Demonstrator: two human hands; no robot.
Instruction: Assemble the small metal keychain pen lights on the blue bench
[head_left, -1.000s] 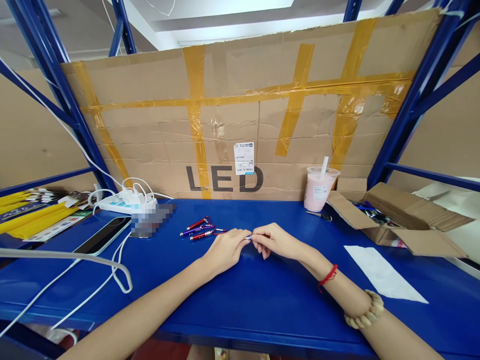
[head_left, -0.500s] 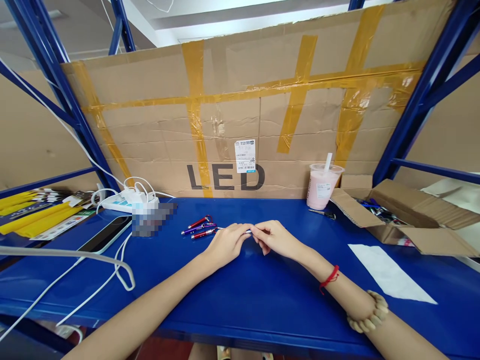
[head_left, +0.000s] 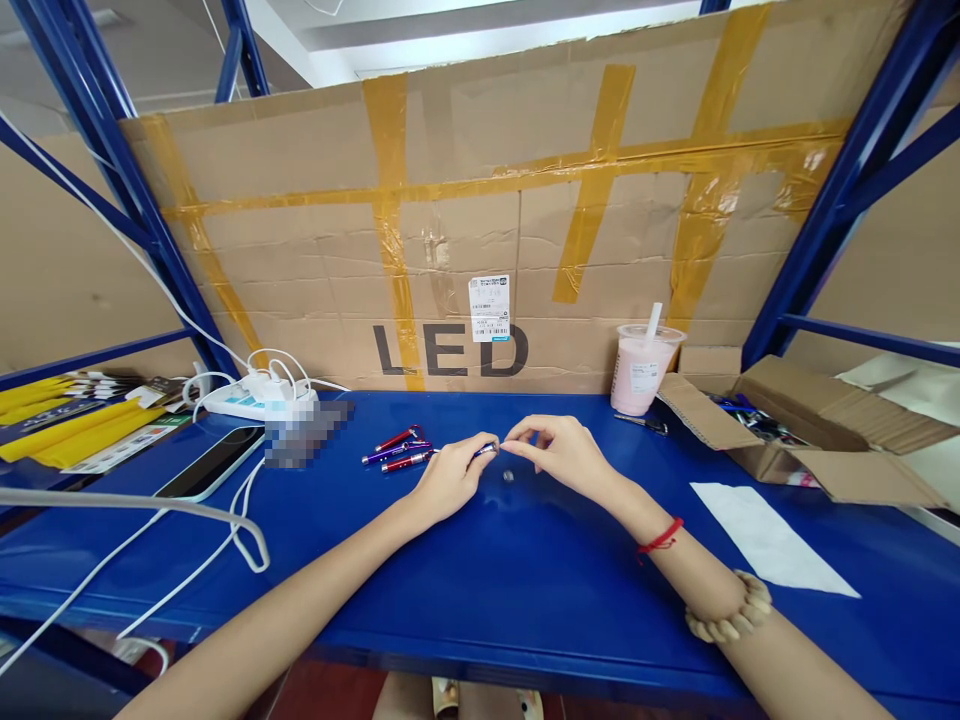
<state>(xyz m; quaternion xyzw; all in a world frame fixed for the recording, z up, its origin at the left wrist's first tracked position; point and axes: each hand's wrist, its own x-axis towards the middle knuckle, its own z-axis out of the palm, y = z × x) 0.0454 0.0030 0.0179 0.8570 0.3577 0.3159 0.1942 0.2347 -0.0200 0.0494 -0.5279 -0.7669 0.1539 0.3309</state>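
Observation:
My left hand [head_left: 450, 484] is closed around a small metal penlight [head_left: 486, 450], whose silver end pokes out past the thumb and forefinger; the rest of it is hidden by the fingers. At that end, the thumb and forefinger of my right hand [head_left: 561, 452] are pinched together; what they hold, if anything, is too small to make out. Just below the fingertips a small silver cap [head_left: 508, 476] lies on the blue tabletop [head_left: 480, 580]. Left of my left hand lie a purple penlight [head_left: 396, 453] and two red penlights [head_left: 406, 462], side by side.
A cup of pink drink [head_left: 641, 372] with a straw stands at the back right, keys [head_left: 643, 424] by it. An open cardboard box [head_left: 776, 462] holds small items. White paper [head_left: 772, 540] lies at right. A phone [head_left: 212, 463], cables and a power strip [head_left: 251, 398] occupy the left.
A small silver cap now lies on the table below my hands. My right hand has lifted slightly and its fingertips have shifted at the penlight's end. My left hand still holds the penlight.

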